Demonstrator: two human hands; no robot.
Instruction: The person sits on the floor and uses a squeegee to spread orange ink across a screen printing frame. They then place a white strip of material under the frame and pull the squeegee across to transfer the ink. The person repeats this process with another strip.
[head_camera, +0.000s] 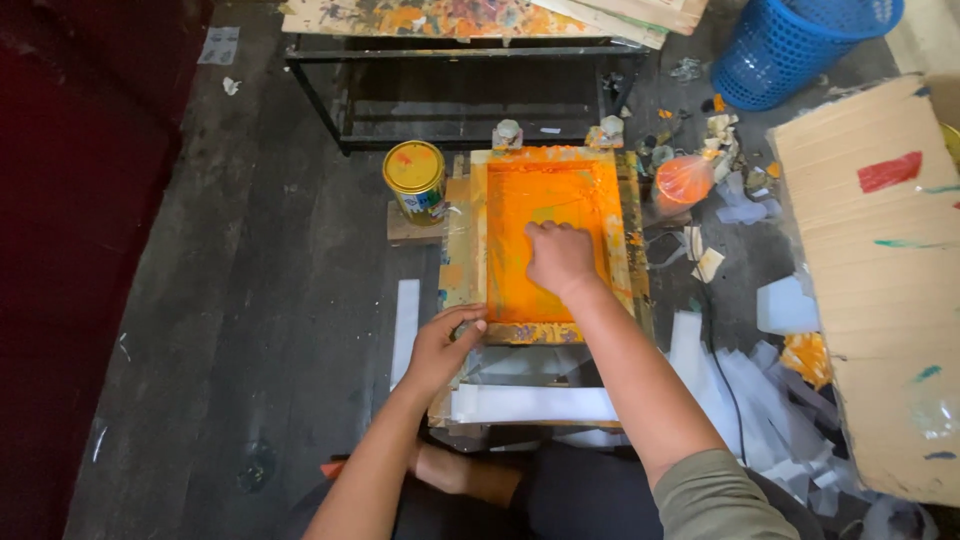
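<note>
— Pressing down where?
— My right hand (560, 258) lies knuckles-up on the orange screen (550, 240), fingers curled; whether that grip holds anything, I can't tell.
— And the left?
— My left hand (447, 345), arm outstretched, grips the wooden frame (478, 250)'s near corner, fingers closed over its edge.

The floor (250, 300) is dark, worn and scuffed, littered with white paper scraps (740, 370) along the right. At the top stands a black metal frame table (450, 90) under a paint-smeared board (430, 15). A blue plastic basket (790, 45) sits beside it, a large cardboard sheet (880, 280) leans at right, and a dark red wall (70, 200) fills the left.
</note>
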